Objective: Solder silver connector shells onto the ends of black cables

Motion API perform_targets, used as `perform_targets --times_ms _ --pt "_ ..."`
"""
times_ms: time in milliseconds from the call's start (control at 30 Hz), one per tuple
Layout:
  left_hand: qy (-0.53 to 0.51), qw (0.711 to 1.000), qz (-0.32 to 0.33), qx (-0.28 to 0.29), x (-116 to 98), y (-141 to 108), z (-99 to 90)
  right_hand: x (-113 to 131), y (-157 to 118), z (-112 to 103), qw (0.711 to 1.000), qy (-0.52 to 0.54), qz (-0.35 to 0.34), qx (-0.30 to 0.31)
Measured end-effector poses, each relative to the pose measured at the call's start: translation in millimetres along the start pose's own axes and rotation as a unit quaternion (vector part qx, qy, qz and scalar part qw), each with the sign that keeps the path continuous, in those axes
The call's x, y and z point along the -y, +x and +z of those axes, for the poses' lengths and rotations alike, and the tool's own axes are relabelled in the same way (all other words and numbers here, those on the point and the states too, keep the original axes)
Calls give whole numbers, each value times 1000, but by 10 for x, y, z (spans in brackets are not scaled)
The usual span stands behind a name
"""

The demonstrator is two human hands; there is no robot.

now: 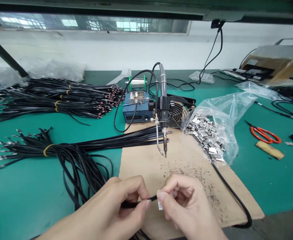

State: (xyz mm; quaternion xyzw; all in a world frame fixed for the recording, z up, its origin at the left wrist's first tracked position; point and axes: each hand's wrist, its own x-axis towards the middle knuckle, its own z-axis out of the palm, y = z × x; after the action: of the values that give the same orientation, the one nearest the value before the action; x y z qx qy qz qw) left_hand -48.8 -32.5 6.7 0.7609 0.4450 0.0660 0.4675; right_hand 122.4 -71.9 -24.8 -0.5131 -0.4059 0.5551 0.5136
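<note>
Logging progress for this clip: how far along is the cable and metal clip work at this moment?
Done, apparently: a banded cable bundle with fitted ends lies at far left. In hand: the left hand pinches one black cable while the right hand holds a small metal clip at its end. Left: the loose cables on the cardboard mat, and a bag of metal clips. The soldering iron stands untouched.

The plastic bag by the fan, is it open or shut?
Open. The plastic bag lies on its side with its mouth gaping, and metal clips spill from it onto the cardboard.
</note>
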Motion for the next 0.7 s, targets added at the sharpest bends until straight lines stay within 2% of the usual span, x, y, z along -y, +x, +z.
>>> perform_targets --times_ms 167,200,267,333,433,700 --pt "-107 994 -6 -10 23 1 23 120 21 -64 983 97 -30 -151" --pt "-130 991 -8 -9 12 -3 11 121 25 -70 981 95 -32 -166" --pt "-161 987 -13 -10 -23 -15 -22 92 25 -57 988 47 -22 -144" --pt "-170 985 -12 -18 -71 -23 -55 42 15 -13 996 -7 -10 -90" --pt "-158 987 5 -33 -133 -19 -80 -10 -7 65 999 -19 -7 -41" --pt "-68 997 5 -39 -80 -33 -14 53 5 77 1000 12 5 -23"
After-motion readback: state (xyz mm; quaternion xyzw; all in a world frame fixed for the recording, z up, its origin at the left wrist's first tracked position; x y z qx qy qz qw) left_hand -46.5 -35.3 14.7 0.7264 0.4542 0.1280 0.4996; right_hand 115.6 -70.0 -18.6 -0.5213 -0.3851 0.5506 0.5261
